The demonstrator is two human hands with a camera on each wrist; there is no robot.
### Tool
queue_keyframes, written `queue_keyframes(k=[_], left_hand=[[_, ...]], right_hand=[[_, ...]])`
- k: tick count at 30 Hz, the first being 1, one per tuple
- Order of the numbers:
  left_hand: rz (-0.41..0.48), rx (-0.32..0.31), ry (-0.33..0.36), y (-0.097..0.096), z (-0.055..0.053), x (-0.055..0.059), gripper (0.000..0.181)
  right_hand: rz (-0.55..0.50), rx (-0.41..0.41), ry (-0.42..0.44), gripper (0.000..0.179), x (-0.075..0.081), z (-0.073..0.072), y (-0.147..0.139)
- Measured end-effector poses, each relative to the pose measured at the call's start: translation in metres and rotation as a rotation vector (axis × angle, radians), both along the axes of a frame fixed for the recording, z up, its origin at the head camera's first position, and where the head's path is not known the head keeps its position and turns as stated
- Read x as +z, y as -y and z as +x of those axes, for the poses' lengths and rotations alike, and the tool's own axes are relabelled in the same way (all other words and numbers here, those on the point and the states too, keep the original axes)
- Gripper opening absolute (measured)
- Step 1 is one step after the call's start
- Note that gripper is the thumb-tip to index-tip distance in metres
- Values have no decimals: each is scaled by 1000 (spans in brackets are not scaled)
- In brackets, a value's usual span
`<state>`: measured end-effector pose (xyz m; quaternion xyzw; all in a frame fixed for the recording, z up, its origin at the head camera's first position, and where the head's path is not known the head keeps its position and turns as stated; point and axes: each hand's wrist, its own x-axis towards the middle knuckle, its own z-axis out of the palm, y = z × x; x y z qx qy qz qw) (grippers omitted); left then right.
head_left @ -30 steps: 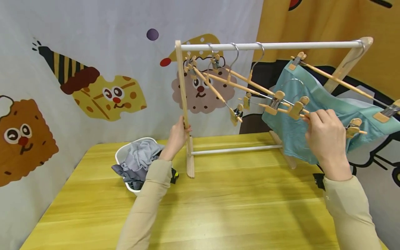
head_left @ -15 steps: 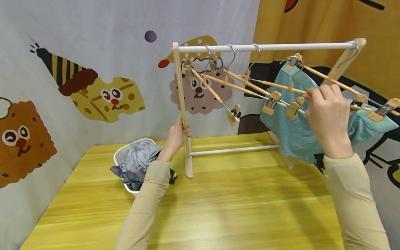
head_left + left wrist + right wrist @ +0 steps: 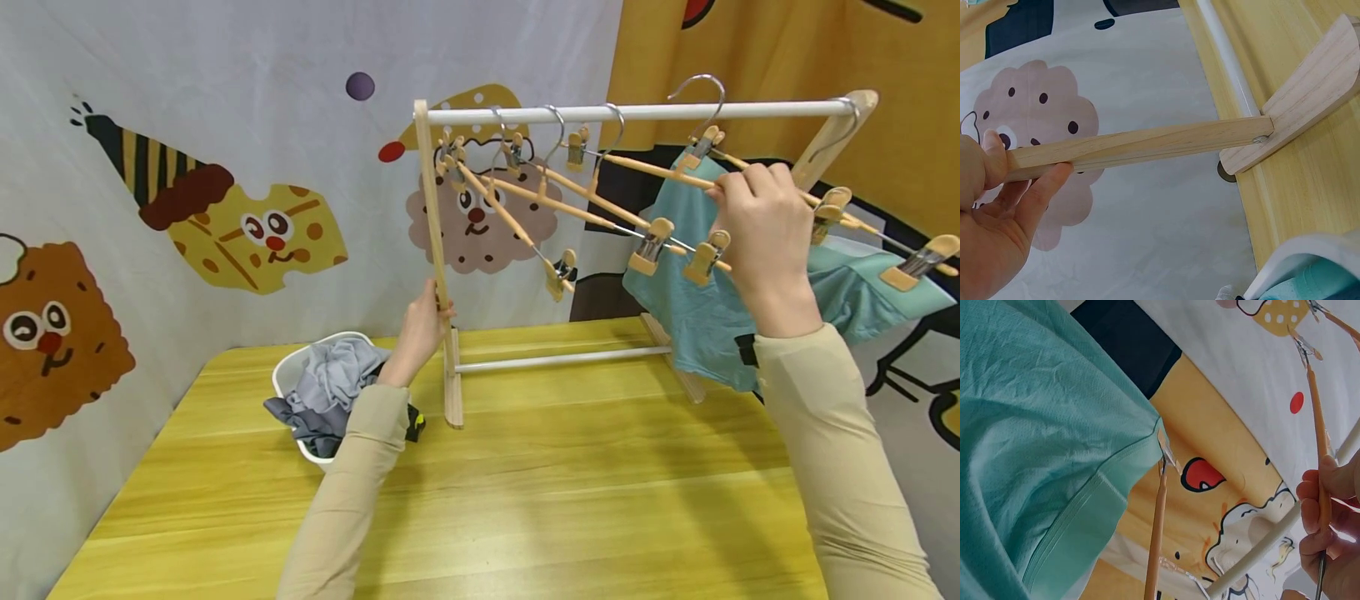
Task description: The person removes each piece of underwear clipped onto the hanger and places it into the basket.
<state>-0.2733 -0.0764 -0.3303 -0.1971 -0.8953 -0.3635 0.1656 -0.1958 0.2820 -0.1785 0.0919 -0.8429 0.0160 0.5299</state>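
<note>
My left hand (image 3: 417, 333) grips the left wooden post (image 3: 433, 208) of a clothes rack; in the left wrist view thumb and fingers close round that post (image 3: 1166, 142). My right hand (image 3: 768, 246) holds a clip hanger by its wooden bar (image 3: 648, 168), raised near the rack's white rail (image 3: 780, 109). Its metal hook (image 3: 708, 79) rises above the rail and overlaps it in the head view. Fingers curl round the bar (image 3: 1315, 412) in the right wrist view. Behind this hanger, teal shorts (image 3: 675, 267) hang from the clips of another hanger.
Several bare clip hangers (image 3: 555, 200) hang on the rail's left half. A white basket (image 3: 288, 375) of grey clothes (image 3: 341, 375) stands on the wooden table (image 3: 525, 500), left of the rack. A low white crossbar (image 3: 562, 362) joins the rack's feet.
My right hand has lifted the hanger up and slightly left, bringing its hook from below the rail to above it. The left hand stays on the post.
</note>
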Motion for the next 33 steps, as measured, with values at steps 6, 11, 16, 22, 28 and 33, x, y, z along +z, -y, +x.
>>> queue_keyframes(k=[6,11,16,22,28,33], left_hand=[[-3,-2,-13,0,-1,-1,30],[-5,3,-22,0,-1,-2,28],[-6,10,-26,0,-1,-2,27],[-7,8,-37,0,-2,-2,27],[1,4,-31,0,-2,-2,28],[-7,13,-30,-1,-2,-2,27]], right_hand=[[7,24,-17,30,-4,-6,8],[26,36,-41,33,-12,-10,15],[37,46,-103,30,-18,-11,20],[60,83,-165,27,-22,-9,23],[-25,236,-195,23,-30,-10,24],[-103,385,-144,19,-42,-10,18]])
